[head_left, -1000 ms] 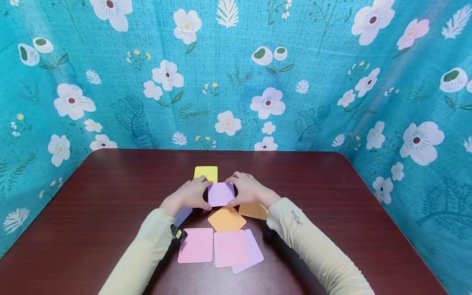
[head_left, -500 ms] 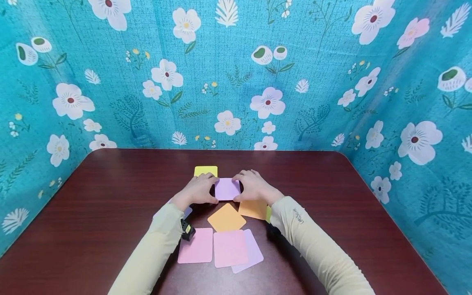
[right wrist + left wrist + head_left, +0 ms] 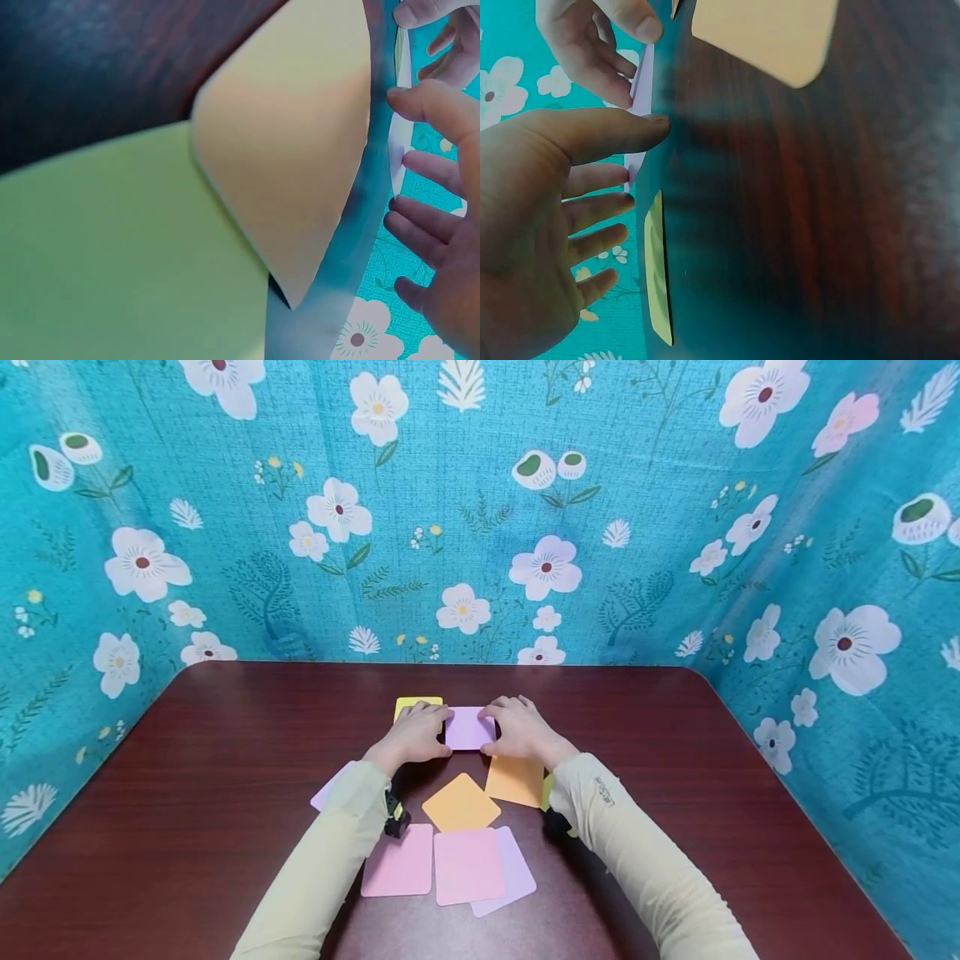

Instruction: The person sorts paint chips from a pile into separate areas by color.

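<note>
Both hands hold a square purple card (image 3: 470, 731) between them over the far middle of the table. My left hand (image 3: 414, 737) pinches its left edge, thumb on the near side and fingers behind. At the right edge my right hand (image 3: 522, 732) does the same. Seen edge-on in the left wrist view, the purple card (image 3: 639, 105) stands between the thumbs and fingertips. A yellow card (image 3: 408, 703) lies partly covered behind my left hand. Below my right hand is an orange card (image 3: 516, 781), overlapping a yellow-green card (image 3: 127, 247).
An orange card (image 3: 461, 803) lies turned like a diamond in the middle. Nearer are two pink cards, one left (image 3: 399, 868) and one right (image 3: 469, 865), the latter over a lilac card (image 3: 517, 878). Another lilac card (image 3: 330, 787) shows beside the left sleeve. A flowered curtain (image 3: 465, 510) hangs behind the table.
Both hands have moved the purple card away from the body and slightly right, past the orange cards. The cards lying on the table have stayed in place.
</note>
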{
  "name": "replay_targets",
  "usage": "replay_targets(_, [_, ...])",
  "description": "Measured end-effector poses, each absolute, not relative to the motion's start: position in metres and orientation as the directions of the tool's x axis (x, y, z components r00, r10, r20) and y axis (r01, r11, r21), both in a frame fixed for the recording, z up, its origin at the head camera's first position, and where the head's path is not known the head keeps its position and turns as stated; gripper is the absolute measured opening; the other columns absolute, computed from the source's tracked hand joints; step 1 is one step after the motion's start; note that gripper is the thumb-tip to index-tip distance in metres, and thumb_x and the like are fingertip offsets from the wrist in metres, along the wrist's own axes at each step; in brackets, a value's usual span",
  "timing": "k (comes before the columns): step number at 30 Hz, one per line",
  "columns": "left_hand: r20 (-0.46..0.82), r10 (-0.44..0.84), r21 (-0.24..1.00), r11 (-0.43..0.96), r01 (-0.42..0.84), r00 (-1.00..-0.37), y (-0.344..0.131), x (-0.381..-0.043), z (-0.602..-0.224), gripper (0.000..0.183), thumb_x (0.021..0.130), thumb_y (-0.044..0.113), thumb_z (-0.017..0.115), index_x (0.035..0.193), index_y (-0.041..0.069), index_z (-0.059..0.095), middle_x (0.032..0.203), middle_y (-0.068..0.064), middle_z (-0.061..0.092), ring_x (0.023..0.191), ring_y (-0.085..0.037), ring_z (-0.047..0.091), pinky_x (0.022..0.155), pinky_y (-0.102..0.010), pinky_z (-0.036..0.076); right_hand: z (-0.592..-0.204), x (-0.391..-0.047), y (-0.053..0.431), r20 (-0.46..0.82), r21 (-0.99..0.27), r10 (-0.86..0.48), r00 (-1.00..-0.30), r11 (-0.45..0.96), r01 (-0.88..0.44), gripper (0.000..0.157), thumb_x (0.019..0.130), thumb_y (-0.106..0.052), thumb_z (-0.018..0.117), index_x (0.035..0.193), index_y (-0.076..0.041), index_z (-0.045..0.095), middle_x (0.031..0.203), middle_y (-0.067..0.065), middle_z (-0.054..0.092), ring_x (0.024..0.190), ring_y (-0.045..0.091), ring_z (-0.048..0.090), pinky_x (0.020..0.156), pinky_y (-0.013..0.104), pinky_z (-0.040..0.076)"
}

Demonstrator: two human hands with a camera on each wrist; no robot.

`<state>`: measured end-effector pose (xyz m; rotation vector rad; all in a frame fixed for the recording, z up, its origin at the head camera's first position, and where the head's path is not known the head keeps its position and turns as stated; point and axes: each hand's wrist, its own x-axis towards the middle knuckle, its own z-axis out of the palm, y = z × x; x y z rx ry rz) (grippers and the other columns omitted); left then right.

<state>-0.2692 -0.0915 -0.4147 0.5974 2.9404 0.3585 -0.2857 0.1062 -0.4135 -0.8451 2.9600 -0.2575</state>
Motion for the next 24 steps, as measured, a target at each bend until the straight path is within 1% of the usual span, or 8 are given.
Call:
replay_targets(7, [-0.084,0.385,0.301,0.889,0.345,-0.919,-0.09,-0.281,-0.417,0.067,0.078,0.028,0.067,0.136,0.007,0.041,0.141,-0.014,0.038,0.132,-0.031,0.029,0.107,-0.049,0.02,-0.417,-0.296,0.107,0.027,-0.176,-0.515,-0.857,0.841,-0.511,0.052,0.075,-0.04,0.065,0.12,-0.014,0.057,0.126,0.009,0.052,0.12,0.027,0.043,0.105,0.053,0.022])
replay_targets(13, [-0.085,0.382,0.303,0.89,0.342,-0.92,-0.088,-0.29,-0.42,0.065,0.079,0.025,0.065,0.136,0.006,0.04,0.143,-0.014,0.035,0.133,-0.032,0.026,0.108,-0.049,0.018,-0.421,-0.304,0.106,0.0,-0.17,-0.496,-0.868,0.856,-0.489,0.052,0.077,-0.042,0.063,0.122,-0.016,0.056,0.129,0.008,0.049,0.121,0.027,0.042,0.105,0.054,0.022])
replay_targets(19, [-0.095,0.386,0.284,0.894,0.347,-0.918,-0.085,-0.295,-0.419,0.062,0.082,0.021,0.062,0.137,0.005,0.038,0.145,-0.014,0.032,0.135,-0.033,0.02,0.11,-0.05,0.012,-0.421,-0.308,0.105,-0.024,-0.178,-0.48,-0.877,0.865,-0.469,0.049,0.08,-0.039,0.063,0.123,-0.017,0.055,0.131,0.009,0.048,0.122,0.028,0.042,0.105,0.054,0.02])
replay_targets(24, [-0.12,0.376,0.267,0.904,0.335,-0.919,-0.083,-0.296,-0.418,0.06,0.083,0.02,0.06,0.137,0.006,0.038,0.145,-0.014,0.031,0.136,-0.033,0.019,0.109,-0.051,0.01,-0.422,-0.311,0.104,-0.059,-0.177,-0.479,-0.876,0.868,-0.463,0.046,0.081,-0.038,0.063,0.123,-0.019,0.055,0.134,0.008,0.046,0.123,0.027,0.04,0.106,0.053,0.019])
